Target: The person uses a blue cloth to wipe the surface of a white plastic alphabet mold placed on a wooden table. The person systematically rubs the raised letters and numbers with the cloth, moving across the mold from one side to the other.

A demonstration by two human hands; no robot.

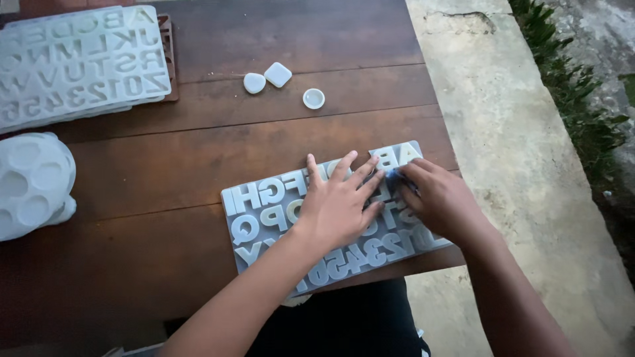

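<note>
Dim, bluish daylight; soft shadows, no glare; slight blur, mild edge distortion.

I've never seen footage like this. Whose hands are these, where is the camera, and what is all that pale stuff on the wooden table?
There is no machine here: a person wears a camera on the head, so you look down at their own two bare hands. The single picture shows a dark wooden table beside a concrete ledge.

Under the hands lies a pale flexible mould tray with letter and number shapes. The left hand lies flat on it, fingers spread. The right hand pinches something small and bluish at the tray's upper right; what it is cannot be told.

Further off: a stack of similar trays at upper left, a white mould with round hollows at the left edge, and three small white pieces near the middle.
</note>
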